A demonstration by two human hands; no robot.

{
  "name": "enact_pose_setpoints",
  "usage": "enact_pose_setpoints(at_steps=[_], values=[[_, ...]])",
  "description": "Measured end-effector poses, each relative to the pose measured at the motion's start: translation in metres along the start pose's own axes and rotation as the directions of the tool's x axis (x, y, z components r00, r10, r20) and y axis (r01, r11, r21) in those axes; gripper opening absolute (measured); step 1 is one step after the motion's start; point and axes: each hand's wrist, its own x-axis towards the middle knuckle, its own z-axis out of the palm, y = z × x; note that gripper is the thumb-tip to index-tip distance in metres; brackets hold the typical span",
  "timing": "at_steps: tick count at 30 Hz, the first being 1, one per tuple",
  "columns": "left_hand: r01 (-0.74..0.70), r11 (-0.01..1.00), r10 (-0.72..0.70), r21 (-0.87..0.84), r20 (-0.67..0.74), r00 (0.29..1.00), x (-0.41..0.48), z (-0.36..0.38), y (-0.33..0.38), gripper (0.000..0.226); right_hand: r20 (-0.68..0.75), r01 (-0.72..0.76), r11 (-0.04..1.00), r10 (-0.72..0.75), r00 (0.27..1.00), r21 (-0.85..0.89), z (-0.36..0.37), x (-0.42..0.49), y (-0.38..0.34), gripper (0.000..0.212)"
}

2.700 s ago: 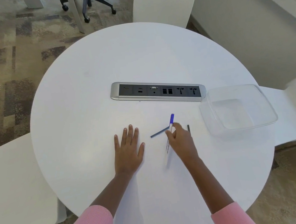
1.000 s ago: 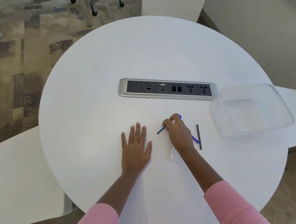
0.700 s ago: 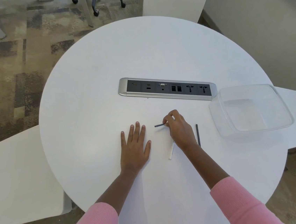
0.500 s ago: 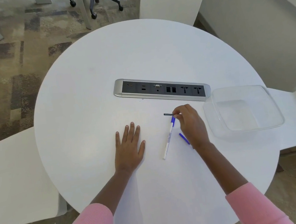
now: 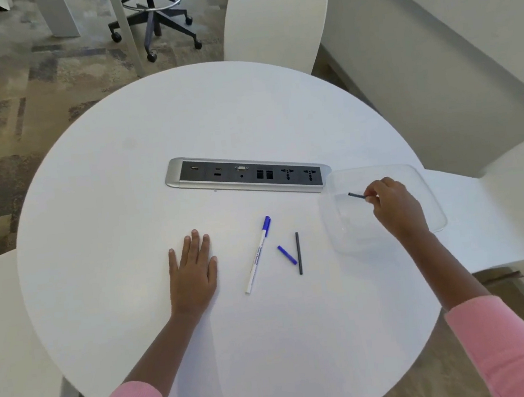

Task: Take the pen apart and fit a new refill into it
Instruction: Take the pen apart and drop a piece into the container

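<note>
half a second ago the right hand (image 5: 395,207) was beside the pen with a thin dark rod (image 5: 355,195) pinched in its fingertips, low over the table (image 5: 126,212); now it has swung out to the right and hangs over the clear tub (image 5: 380,168), thumb and forefinger clamped on one end of that rod, the free end pointing left across the tub's opening. i read this as the spent refill being carried off to be dropped, which would mean the taking-apart half of the job is done and the fitting is still ahead. the rod is not yet let go, and i cannot tell whether it sits above the rim or already dips inside. the tub itself looks empty: through its walls and floor only the white tabletop shows. the pen barrel (image 5: 257,257), white with a blue end, lies slanted on the table between the two hands, touched by neither. just to its right lie a small blue piece (image 5: 286,255) and a second dark rod (image 5: 298,252), nearly touching at their near ends; that rod is probably the fresh refill, waiting. the left hand (image 5: 194,270) rests flat on the table, fingers straight and slightly spread, holding nothing. a socket strip (image 5: 248,175) is set into the table beyond the pen parts, its right end close to the tub's corner
</note>
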Motion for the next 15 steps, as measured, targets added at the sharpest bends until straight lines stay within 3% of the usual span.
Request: enact_pose_setpoints(at_steps=[7, 15], values=[[0.046, 0.999, -0.046, -0.012, -0.002, 0.999, 0.000, 0.007, 0.008, 0.055, 0.340, 0.104, 0.976, -0.033, 0.940, -0.194, 0.019, 0.027, 0.030, 0.020], [0.046, 0.999, -0.046, 0.002, -0.006, 0.999, 0.000, 0.010, 0.004, 0.055, 0.459, 0.148, 0.965, -0.032, 0.888, -0.218, 0.036, 0.035, 0.033, 0.022]])
